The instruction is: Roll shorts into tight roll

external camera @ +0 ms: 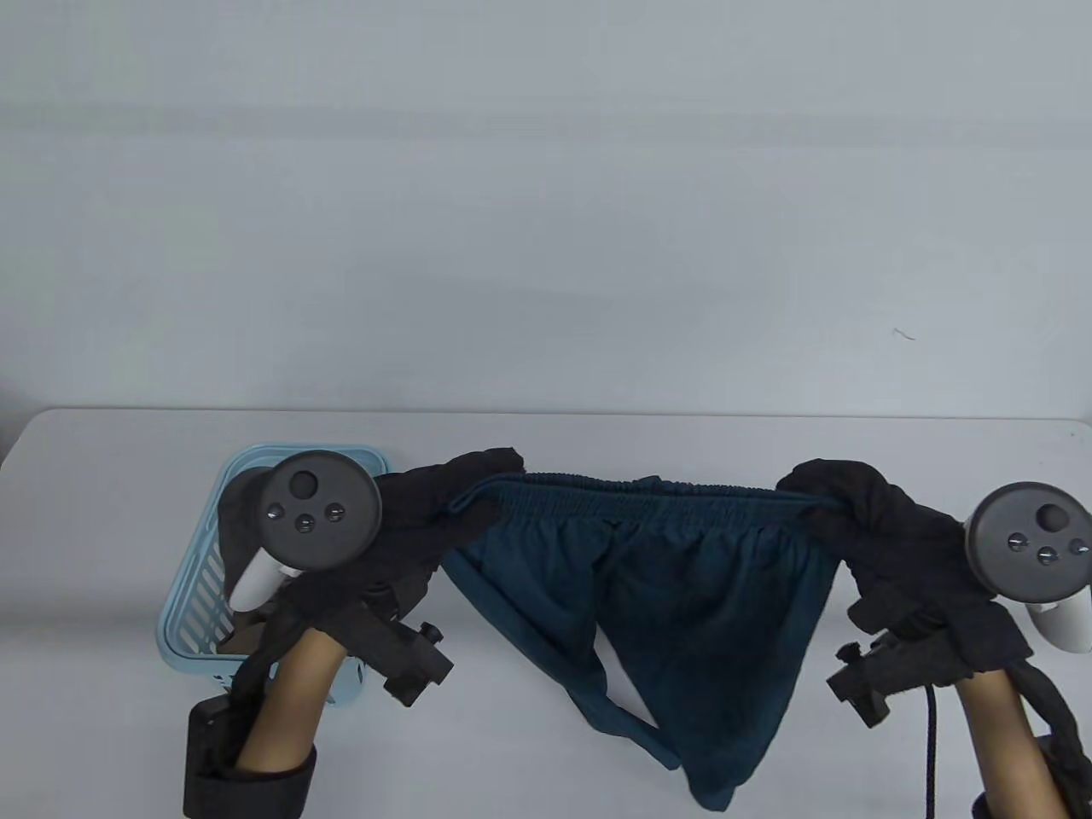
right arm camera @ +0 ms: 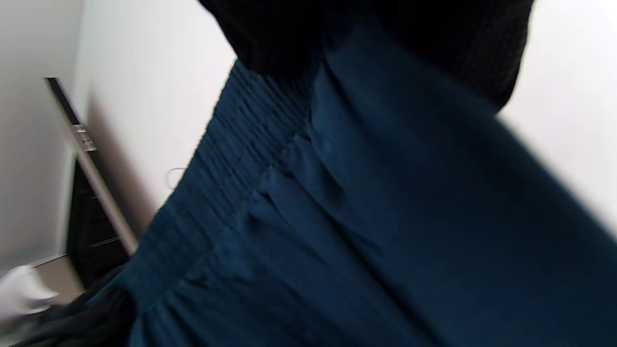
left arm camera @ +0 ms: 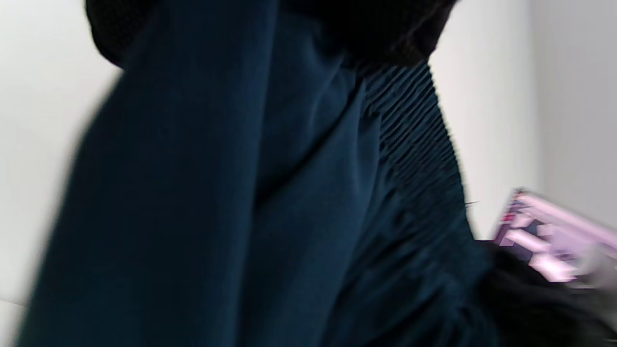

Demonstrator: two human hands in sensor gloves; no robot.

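With my left hand (external camera: 435, 512) and right hand (external camera: 853, 512) each pinching an end of the waistband, I hold the shorts (external camera: 674, 614) stretched in the lower middle of the frame, unrolled, so next I should probably lay them flat.

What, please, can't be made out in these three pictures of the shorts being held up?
- Basket contents: table view, the left hand and its tracker cover most of it.
- Shorts legs: both wrist views are blurred and filled by cloth near the waistband.
- Right hand fingertips: table view, buried in bunched waistband.
- Pink object: left wrist view, blurred, cut by the edge.
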